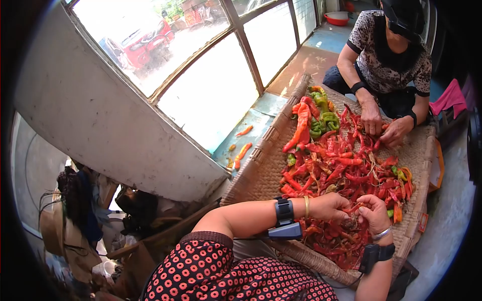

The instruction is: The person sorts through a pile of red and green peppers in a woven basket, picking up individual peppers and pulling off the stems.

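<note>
Red chili peppers (pixel 346 163) are heaped across a woven tray (pixel 268 168), with green peppers (pixel 324 123) near its far left corner. Over the near part of the heap, my left hand (pixel 329 206) reaches in from the left, its fingers pinched on a small red pepper. My right hand (pixel 374 214) meets it from the right, with thumb and fingers closed on the same pepper. Dry stems lie among the peppers around both hands. The fingertips partly cover the pepper between them.
Across the tray sits another person (pixel 389 65), whose hands are on peppers at the far side. Loose peppers (pixel 243 151) lie on the window ledge to the left. A red basin (pixel 337 19) stands far back. Bags (pixel 75 236) are at lower left.
</note>
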A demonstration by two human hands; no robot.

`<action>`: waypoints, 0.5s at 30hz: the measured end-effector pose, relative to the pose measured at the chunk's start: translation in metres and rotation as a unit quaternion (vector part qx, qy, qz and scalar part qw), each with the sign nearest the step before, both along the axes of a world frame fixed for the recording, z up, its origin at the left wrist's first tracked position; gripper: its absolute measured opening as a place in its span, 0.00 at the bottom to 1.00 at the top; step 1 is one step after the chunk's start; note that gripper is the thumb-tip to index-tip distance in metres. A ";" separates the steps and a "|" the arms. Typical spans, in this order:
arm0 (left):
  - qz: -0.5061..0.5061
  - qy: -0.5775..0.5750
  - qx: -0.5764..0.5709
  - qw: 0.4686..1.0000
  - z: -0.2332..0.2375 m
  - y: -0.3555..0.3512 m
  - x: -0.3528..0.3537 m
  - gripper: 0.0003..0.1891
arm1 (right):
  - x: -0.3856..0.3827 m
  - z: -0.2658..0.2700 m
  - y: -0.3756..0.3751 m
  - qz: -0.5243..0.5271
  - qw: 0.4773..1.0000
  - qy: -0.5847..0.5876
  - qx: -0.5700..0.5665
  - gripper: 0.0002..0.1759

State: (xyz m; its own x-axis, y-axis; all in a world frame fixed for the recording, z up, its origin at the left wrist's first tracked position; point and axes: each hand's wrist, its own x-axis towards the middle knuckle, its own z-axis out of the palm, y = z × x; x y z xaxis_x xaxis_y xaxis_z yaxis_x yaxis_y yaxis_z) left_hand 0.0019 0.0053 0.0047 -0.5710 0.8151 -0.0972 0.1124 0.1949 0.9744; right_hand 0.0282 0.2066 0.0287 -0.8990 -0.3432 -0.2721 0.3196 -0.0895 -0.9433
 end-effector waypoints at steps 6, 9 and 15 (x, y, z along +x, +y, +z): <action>0.042 -0.169 0.004 0.985 0.012 -0.007 -0.013 0.15 | -0.002 -0.004 0.003 -0.007 0.999 -0.022 0.027 0.13; 0.096 -0.056 0.022 0.994 -0.006 -0.005 -0.012 0.16 | -0.001 -0.007 0.002 0.025 0.998 -0.046 0.024 0.12; 0.067 0.027 0.058 0.996 -0.002 -0.001 -0.006 0.19 | 0.001 -0.007 -0.005 0.029 0.996 -0.079 0.017 0.10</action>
State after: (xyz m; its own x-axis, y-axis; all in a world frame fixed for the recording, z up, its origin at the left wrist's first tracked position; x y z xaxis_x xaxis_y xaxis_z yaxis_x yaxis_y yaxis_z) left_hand -0.0043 0.0038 0.0029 -0.6777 0.7349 0.0262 0.1453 0.0988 0.9844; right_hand 0.0291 0.2016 0.0218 -0.8236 -0.3804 -0.4208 0.4675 -0.0350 -0.8833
